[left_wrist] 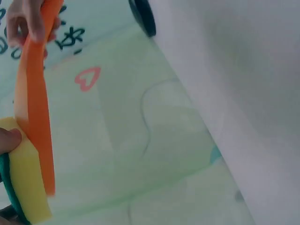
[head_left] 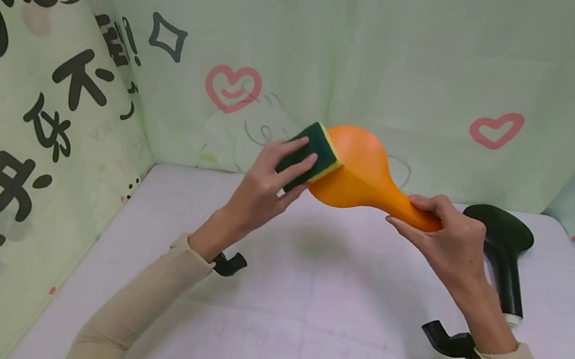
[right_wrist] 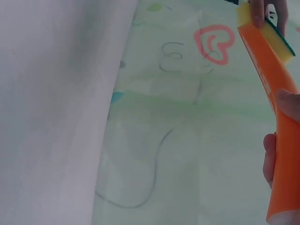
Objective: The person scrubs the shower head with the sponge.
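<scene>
My left hand (head_left: 262, 183) holds a sponge (head_left: 319, 143) with a dark green scouring side and a yellow side. The yellow side rests against the round head of an orange paddle-shaped thing (head_left: 361, 167), whose exact kind I cannot tell. My right hand (head_left: 456, 238) grips its handle, thumb on one side and fingers on the other. Both things are held above the table. In the left wrist view the orange thing (left_wrist: 35, 93) appears edge-on and thin, touching the yellow sponge (left_wrist: 29, 173). A whitish end shows on its handle (right_wrist: 287, 187) in the right wrist view.
A dark green paddle-shaped thing (head_left: 499, 228) with a white handle end lies on the white table (head_left: 295, 335), right of my right hand. Pale green printed cloth (head_left: 420, 49) walls the back and sides. Black straps show at both wrists.
</scene>
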{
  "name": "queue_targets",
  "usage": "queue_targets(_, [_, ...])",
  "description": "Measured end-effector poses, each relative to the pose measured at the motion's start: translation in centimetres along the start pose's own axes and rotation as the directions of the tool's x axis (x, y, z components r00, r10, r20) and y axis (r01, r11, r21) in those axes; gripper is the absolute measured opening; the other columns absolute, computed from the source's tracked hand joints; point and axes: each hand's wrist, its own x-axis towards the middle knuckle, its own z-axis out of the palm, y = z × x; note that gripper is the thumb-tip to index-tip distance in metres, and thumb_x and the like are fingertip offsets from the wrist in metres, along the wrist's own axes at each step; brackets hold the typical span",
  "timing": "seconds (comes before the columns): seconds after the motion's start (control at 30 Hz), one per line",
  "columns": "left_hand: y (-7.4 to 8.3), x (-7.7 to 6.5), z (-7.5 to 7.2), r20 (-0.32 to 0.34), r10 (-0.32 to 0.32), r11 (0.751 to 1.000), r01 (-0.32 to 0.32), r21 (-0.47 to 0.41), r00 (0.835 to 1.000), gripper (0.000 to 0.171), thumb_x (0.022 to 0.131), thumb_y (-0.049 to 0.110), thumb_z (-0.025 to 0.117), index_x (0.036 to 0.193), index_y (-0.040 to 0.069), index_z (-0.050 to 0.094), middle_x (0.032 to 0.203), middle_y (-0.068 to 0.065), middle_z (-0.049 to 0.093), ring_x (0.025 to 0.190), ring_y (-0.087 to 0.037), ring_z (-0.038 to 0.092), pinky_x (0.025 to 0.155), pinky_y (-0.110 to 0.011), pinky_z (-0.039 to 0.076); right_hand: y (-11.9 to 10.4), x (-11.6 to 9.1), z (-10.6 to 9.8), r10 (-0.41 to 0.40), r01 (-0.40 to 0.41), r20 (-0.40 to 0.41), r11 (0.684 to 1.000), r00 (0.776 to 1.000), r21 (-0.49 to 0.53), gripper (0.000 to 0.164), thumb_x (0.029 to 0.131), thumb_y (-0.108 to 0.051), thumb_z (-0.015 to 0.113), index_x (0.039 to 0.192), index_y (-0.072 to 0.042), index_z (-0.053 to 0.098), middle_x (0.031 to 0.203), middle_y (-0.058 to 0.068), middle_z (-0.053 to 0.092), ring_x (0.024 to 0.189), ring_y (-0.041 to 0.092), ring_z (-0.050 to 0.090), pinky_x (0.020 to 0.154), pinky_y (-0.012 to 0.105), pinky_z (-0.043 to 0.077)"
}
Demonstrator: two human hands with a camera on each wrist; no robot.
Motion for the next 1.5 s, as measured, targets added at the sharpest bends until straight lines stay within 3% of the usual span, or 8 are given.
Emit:
queue_targets(0.2, [2.3,0.0,1.9,-0.010,0.277,0.955,-0.274,0.111,0.961,0.040,0.090,0.017,0.079,0.128,0.008,0.070,0.138,-0.021,0.059,0.122,-0.045,0.055,0.107,-0.046,0.049,-0.3,0.6,0.9,0.082,-0.081,0.035,0.997,0.996,-0.015,0.047,0.067,-0.002,0.094,0.103,0.006,0.065,0.096,0.018,0.075,0.079,0.033,0.072,0.082,-0.002,0.039])
queue_targets(0.33, [0.9,0.0,1.1,-0.086,0.107,0.993,-0.103,0.053,0.990,0.042,0.088,0.010,0.081,0.128,0.005,0.069,0.139,-0.022,0.056,0.126,-0.043,0.052,0.110,-0.044,0.046,-0.4,0.4,1.0,0.171,-0.171,0.047,0.985,0.984,-0.008,0.047,0.074,-0.003,0.090,0.112,0.006,0.063,0.101,0.019,0.075,0.077,0.031,0.070,0.077,-0.003,0.039])
queue_targets(0.43, [-0.3,0.0,0.1,-0.139,-0.054,0.998,0.050,-0.037,0.989,0.047,0.085,0.005,0.083,0.129,0.003,0.067,0.141,-0.023,0.053,0.128,-0.041,0.050,0.110,-0.042,0.047,-0.5,0.2,0.7,0.266,-0.273,0.124,0.961,0.956,0.045,0.043,0.085,-0.007,0.083,0.121,0.003,0.061,0.104,0.019,0.075,0.073,0.025,0.068,0.069,0.001,0.045])
queue_targets(0.57, [-0.4,0.4,-0.5,-0.173,-0.095,0.991,0.076,-0.111,0.980,0.048,0.087,0.005,0.081,0.132,0.001,0.065,0.143,-0.025,0.050,0.130,-0.040,0.049,0.108,-0.039,0.049,-0.8,0.2,0.5,0.399,-0.490,0.374,0.852,0.837,0.186,0.038,0.101,-0.023,0.066,0.131,-0.002,0.056,0.102,0.017,0.074,0.066,0.020,0.064,0.058,0.017,0.053])
queue_targets(0.73, [1.1,1.2,0.0,-0.222,-0.013,0.988,-0.022,-0.156,0.975,0.046,0.087,0.003,0.080,0.129,-0.001,0.065,0.141,-0.027,0.050,0.129,-0.043,0.048,0.109,-0.039,0.048,-1.3,0.3,1.3,0.451,-0.742,0.642,0.602,0.621,0.295,0.049,0.106,-0.036,0.056,0.140,-0.001,0.049,0.103,0.008,0.071,0.066,0.021,0.060,0.059,0.025,0.056])
queue_targets(0.87, [1.9,1.7,0.0,-0.237,0.066,0.987,-0.098,-0.128,0.969,0.044,0.086,0.004,0.081,0.127,0.000,0.066,0.139,-0.028,0.051,0.128,-0.048,0.047,0.109,-0.040,0.048,-1.5,0.1,1.8,0.445,-0.805,0.717,0.526,0.536,0.276,0.054,0.101,-0.034,0.065,0.139,-0.002,0.046,0.091,0.012,0.066,0.061,0.021,0.056,0.059,0.028,0.055])
queue_targets(1.17, [1.5,1.2,-0.4,-0.130,0.040,0.994,-0.054,-0.099,0.991,0.044,0.087,0.006,0.081,0.129,0.003,0.066,0.141,-0.024,0.052,0.131,-0.044,0.047,0.108,-0.039,0.049,-1.6,0.0,1.8,0.388,-0.712,0.674,0.637,0.628,0.296,0.043,0.107,-0.033,0.054,0.137,-0.003,0.047,0.114,0.013,0.067,0.081,0.026,0.064,0.074,0.028,0.058])
queue_targets(1.5, [1.0,0.9,0.0,-0.090,0.049,0.999,-0.051,-0.015,0.995,0.041,0.090,0.006,0.078,0.129,0.006,0.068,0.141,-0.021,0.054,0.130,-0.043,0.048,0.108,-0.041,0.048,-1.4,0.4,1.1,0.329,-0.717,0.720,0.616,0.611,0.326,0.042,0.110,-0.031,0.048,0.141,-0.003,0.048,0.096,0.021,0.059,0.082,0.025,0.061,0.068,0.031,0.054])
